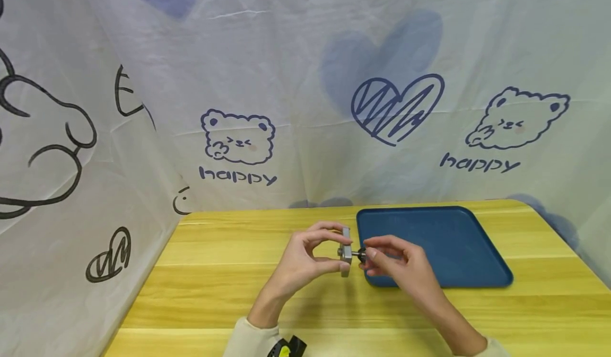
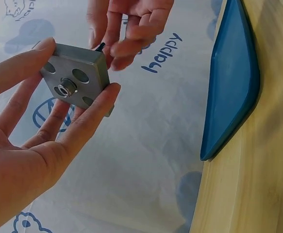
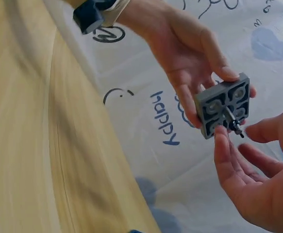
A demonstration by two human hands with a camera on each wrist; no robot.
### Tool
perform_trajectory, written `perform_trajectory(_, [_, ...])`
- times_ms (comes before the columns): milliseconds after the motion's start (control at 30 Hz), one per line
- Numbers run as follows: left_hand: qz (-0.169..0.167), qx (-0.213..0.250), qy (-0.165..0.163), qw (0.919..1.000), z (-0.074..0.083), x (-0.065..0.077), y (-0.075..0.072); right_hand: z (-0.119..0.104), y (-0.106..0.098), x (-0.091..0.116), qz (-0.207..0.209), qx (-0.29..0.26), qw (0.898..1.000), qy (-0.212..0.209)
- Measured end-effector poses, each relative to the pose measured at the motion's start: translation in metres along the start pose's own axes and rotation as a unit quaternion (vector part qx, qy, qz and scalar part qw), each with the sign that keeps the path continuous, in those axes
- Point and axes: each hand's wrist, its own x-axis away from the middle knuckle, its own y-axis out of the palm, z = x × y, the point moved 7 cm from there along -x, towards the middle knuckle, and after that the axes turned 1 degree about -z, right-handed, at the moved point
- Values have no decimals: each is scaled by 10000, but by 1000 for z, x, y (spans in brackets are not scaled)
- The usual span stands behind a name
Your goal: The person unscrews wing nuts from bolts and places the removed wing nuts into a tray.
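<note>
My left hand [image 1: 305, 256] grips a square grey metal block [image 2: 78, 73] by its edges, thumb on one side and fingers on another. One face has round holes and a short round stub at its centre. The opposite face, seen in the right wrist view, is recessed, and a thin metal shaft [image 3: 230, 116] with a dark end sticks out of its middle. My right hand [image 1: 398, 261] is at that dark end. Its fingers [image 3: 223, 150] are bent and spread around the shaft, with small gaps showing beside the tip in the right wrist view.
A blue rectangular tray [image 1: 429, 245] lies on the yellow wood-grain table [image 1: 215, 288], behind and to the right of the hands. A white printed cloth [image 1: 305, 81] hangs behind the table and along its left side. A dark wrist device [image 1: 288, 347] sits at the left sleeve.
</note>
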Motion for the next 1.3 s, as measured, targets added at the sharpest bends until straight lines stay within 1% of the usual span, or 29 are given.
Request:
perform_trajectory(100, [-17, -20, -54, 10000, -2, 0, 1, 6, 4, 0, -155, -394, 9979, 493])
perform_trajectory(167, [-26, -41, -111, 9999, -3, 0, 2, 8, 5, 0, -136, -546, 9961, 676])
perform_trajectory(267, [-62, -71, -179, 9998, -4, 0, 3, 10, 5, 0, -21, -651, 9946, 803])
perform_trajectory(500, [-101, -128, -157, 9997, -5, 0, 6, 10, 5, 1, 21, -673, 9945, 806])
perform_trajectory(633, [-87, -141, -136, 9998, -5, 0, 6, 7, 5, 2, 33, -562, 9965, 618])
perform_trajectory(733, [-103, -87, -118, 9998, -5, 0, 5, 1, 5, 3, 1, -294, 9993, 249])
perform_trajectory(833, [-111, -148, -89, 9998, -4, 0, 4, -6, 7, 4, -67, 104, 9994, -324])
perform_trajectory(900, [-104, -238, -51, 9996, -3, 0, 3, -10, 8, 6, -101, 332, 9968, -724])
perform_trajectory(1000, [-99, -340, 31, 9994, -2, 0, 2, -14, 9, 8, -103, 628, 9902, -1245])
perform_trajectory(1067, [-88, -370, 60, 9993, -2, -1, 1, -18, 10, 11, -56, 924, 9828, -1598])
perform_trajectory(1133, [-76, -375, 68, 9992, -2, 0, 0, -22, 11, 13, -24, 1258, 9723, -1970])
perform_trajectory(1300, [-12, -384, 62, 9992, -2, 1, -3, -32, 16, 17, -13, 2014, 9365, -2872])
